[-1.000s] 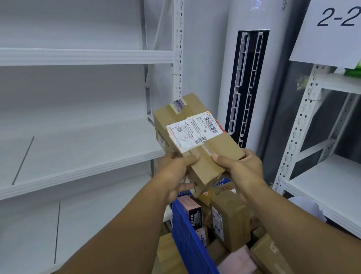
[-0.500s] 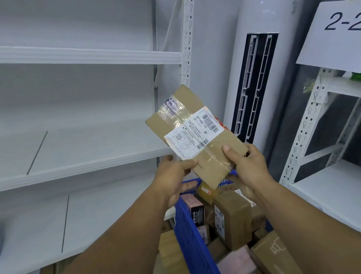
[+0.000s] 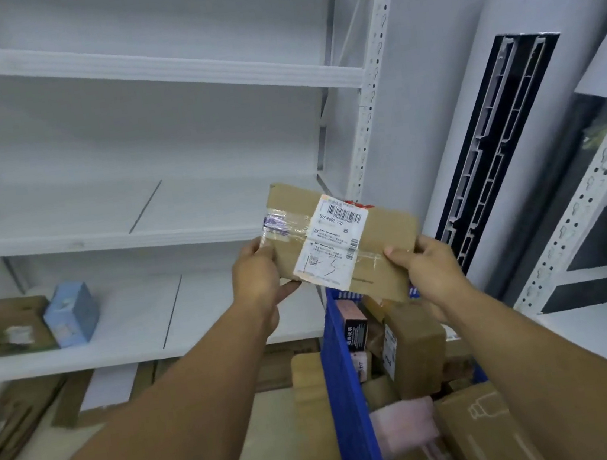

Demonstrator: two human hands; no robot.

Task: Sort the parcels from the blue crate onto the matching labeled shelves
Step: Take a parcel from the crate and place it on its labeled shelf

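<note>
On the left, the lower shelf [image 3: 132, 324] of the white rack carries a brown box [image 3: 3, 326] and, touching its right side, a small blue box [image 3: 72, 315].

To the right of them, the left hand [image 3: 256, 279] holds the left short end of the parcel [image 3: 384, 230]. The thumb lies on the top face near the taped edge, and the fingers are curled under it.

The parcel is a flat cardboard box with a white label [image 3: 335, 243] and clear tape [image 3: 278, 225] across the top. It is in the air in front of the rack, above the far end of the blue crate [image 3: 343, 372], with the label turned up to the camera. I judge that it is light, because two fingertip grips carry it easily. The cardboard looks stiff and keeps its shape. The tape and the label could be a little slippery, so the bare cardboard at the short ends is the better place to hold. Whether the contents are fragile cannot be seen.

The right hand [image 3: 430, 270] grips the right near corner, thumb on top and fingers below. Both grips are narrow, only as wide as the box is thick.

Under the hands, the crate is still full of other parcels. A standing air conditioner [image 3: 533, 100] is on the far right.
</note>
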